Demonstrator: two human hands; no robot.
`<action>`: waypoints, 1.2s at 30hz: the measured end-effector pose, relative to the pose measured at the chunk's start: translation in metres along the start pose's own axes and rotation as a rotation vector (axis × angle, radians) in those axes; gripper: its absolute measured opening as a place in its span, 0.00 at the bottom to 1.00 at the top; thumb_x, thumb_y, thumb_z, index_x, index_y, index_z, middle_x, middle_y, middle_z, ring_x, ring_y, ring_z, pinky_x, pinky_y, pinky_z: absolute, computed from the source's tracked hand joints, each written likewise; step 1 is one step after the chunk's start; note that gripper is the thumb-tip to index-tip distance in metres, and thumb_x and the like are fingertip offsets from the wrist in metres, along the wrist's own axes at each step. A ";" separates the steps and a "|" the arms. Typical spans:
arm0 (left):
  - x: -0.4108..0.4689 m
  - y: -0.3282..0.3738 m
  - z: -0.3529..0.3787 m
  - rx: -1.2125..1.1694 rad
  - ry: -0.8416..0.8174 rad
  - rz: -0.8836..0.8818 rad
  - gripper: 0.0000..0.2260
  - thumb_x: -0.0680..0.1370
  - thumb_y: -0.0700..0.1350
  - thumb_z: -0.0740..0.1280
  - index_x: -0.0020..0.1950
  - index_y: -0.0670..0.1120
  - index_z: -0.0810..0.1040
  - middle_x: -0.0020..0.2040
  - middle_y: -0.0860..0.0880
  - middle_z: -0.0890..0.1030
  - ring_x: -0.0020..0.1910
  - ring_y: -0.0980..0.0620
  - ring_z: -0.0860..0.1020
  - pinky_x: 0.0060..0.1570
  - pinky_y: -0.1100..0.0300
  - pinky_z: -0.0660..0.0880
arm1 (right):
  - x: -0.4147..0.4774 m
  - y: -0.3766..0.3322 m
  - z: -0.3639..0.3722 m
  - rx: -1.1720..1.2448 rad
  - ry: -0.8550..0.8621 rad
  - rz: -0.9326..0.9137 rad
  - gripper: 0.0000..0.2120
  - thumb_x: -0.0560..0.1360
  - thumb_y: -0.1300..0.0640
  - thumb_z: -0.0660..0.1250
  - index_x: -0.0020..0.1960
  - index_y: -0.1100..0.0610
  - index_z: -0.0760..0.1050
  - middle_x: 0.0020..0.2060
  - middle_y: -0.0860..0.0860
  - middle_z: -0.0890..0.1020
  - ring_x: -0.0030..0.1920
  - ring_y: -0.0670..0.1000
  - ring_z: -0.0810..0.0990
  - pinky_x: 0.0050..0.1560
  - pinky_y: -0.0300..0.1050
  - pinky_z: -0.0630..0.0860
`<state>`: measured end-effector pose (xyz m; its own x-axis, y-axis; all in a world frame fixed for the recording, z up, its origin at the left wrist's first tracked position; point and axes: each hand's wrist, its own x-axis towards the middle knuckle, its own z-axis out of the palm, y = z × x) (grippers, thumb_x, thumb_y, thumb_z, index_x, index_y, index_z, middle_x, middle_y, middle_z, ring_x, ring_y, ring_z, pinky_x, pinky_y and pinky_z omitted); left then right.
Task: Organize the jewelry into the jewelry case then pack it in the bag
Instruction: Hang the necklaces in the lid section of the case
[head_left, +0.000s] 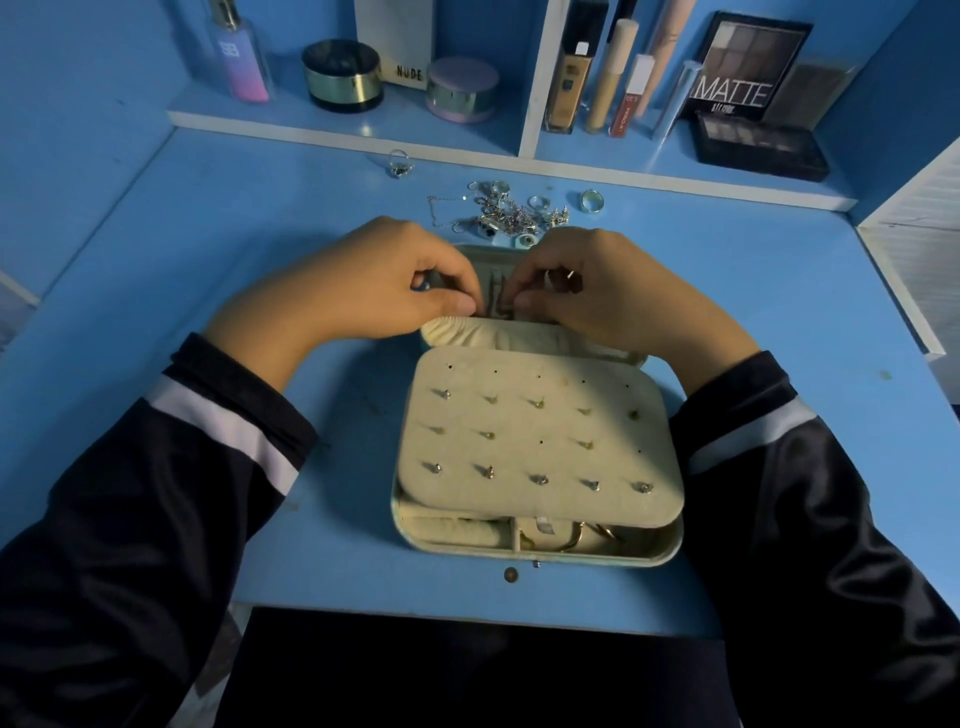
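Cream lining lies under both my hands, which meet over the far half of the open jewelry case (662, 558). My left hand (384, 280) has its fingers curled, thumb and forefinger pinched together. My right hand (613, 291) mirrors it, its thumb tip almost touching the left one. Together they pinch a thin piece (496, 301) lying against the lining; it is too small for me to tell whether it is a chain or a fastening strap. A metal glint shows among my right fingers, worn or held I cannot tell. Just nearer me a gathered cream pocket (467, 332) runs across the case. Nearer still, a padded earring panel (535, 441) covers the near half, with many studs pushed through its holes and a few holes bare. Under its near edge, ring rolls (457, 535) and gold hoops (589, 538) peek out. The case sits mid-way across the blue desk (208, 270). Beyond my hands, towards the desk's far edge, a heap of silver jewelry (506, 213) lies loose. A broad ring (592, 200) sits to its right and a second ring (400, 163) off to the left, by the shelf (280, 120) of cosmetics. I judge the sorting partly done: this piece needs securing, then a fine pinch to free the next item from the tangled heap. No bag is in view.
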<state>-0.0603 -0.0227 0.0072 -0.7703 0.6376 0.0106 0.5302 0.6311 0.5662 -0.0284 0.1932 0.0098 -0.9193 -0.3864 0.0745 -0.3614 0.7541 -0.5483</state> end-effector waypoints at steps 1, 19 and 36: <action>0.000 0.000 -0.001 -0.004 -0.001 -0.007 0.06 0.76 0.49 0.71 0.43 0.61 0.82 0.41 0.53 0.82 0.41 0.47 0.76 0.47 0.43 0.75 | 0.000 0.002 -0.001 -0.002 0.018 0.013 0.06 0.73 0.62 0.71 0.45 0.52 0.82 0.37 0.40 0.74 0.35 0.38 0.70 0.38 0.29 0.67; -0.001 -0.005 0.001 -0.020 -0.029 0.009 0.06 0.73 0.60 0.70 0.46 0.61 0.81 0.41 0.42 0.81 0.40 0.38 0.75 0.42 0.41 0.75 | -0.001 -0.006 0.004 0.031 -0.021 0.033 0.07 0.75 0.63 0.68 0.47 0.52 0.81 0.39 0.42 0.74 0.37 0.42 0.71 0.41 0.35 0.68; 0.000 -0.008 0.003 -0.056 -0.057 0.023 0.08 0.75 0.50 0.72 0.42 0.64 0.79 0.41 0.56 0.82 0.39 0.57 0.74 0.41 0.56 0.70 | -0.001 -0.003 0.009 0.036 -0.068 0.005 0.08 0.75 0.62 0.68 0.47 0.50 0.82 0.43 0.49 0.80 0.42 0.50 0.76 0.46 0.49 0.74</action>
<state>-0.0639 -0.0261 0.0004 -0.7360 0.6766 -0.0217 0.5256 0.5914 0.6116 -0.0248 0.1864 0.0042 -0.9077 -0.4193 0.0153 -0.3501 0.7368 -0.5784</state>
